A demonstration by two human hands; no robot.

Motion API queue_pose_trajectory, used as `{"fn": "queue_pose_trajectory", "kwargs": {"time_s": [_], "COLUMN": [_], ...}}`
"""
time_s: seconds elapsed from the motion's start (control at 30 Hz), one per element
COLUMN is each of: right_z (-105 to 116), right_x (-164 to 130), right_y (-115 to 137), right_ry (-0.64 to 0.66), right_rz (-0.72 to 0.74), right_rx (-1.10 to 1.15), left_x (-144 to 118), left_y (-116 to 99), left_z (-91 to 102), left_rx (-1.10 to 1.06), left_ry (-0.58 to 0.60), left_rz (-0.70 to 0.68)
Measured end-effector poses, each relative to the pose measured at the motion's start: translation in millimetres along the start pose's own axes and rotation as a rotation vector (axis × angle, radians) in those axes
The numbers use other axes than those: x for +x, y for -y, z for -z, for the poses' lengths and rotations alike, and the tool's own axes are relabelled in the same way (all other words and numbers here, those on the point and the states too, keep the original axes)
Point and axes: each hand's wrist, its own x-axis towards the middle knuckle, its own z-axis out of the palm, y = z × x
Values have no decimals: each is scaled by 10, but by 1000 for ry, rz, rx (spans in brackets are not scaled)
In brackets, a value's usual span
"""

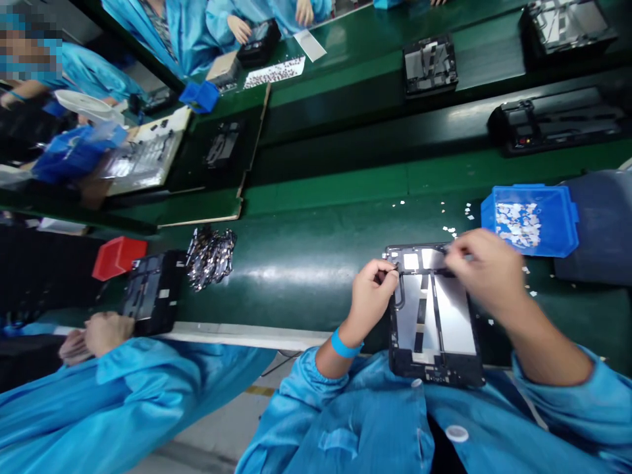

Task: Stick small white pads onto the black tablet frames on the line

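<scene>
A tablet housing [457,316] with a dark frame and silver inner plates lies in front of me, overhanging the near table edge. My left hand [372,296] is at its upper left corner, thumb and forefinger closed together in a pinch; whatever sits between them is too small to name. Over the upper right corner is my right hand [488,273], somewhat blurred, its fingers drawn together at the rim. What those fingertips hold, if anything, cannot be made out. Two pale squares show on the housing's upper strip between my hands.
Right of the housing stands a blue bin [565,220] with small white pieces; similar bits lie scattered around it. Dark small parts [211,258] are heaped to the left. Beyond them, a co-worker's hand [108,332] rests by another housing [153,293] and a red bin [118,257]. More devices [429,66] line the back.
</scene>
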Motion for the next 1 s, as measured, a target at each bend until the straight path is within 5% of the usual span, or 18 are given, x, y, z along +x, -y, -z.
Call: {"fn": "queue_pose_trajectory", "kwargs": {"time_s": [0.1,0.17,0.3,0.47,0.8,0.9,1.0], "right_z": [438,547,178,-430,-614,-593,-350], "right_x": [49,36,-84,-165,-100,0,72], "right_y": [-520,-600,-43,538,618,582,387], "right_ry": [-58,-43,131,239,163,212,146], "right_rz": [-257,-266,85,192,123,37,-16], "right_rx": [-373,-419,-56,123,115,177,208], "left_x": [36,52,57,22,-10,-18,-5], "left_y": [31,40,50,72,43,55,84], "left_z": [-23,-40,-61,-59,-38,-41,-50], "left_rx": [-140,-183,-170,-103,81,41,-53], "left_ry": [20,23,-19,-46,-101,-79,-63], "left_rz": [115,143,119,25,-199,-148,-38]}}
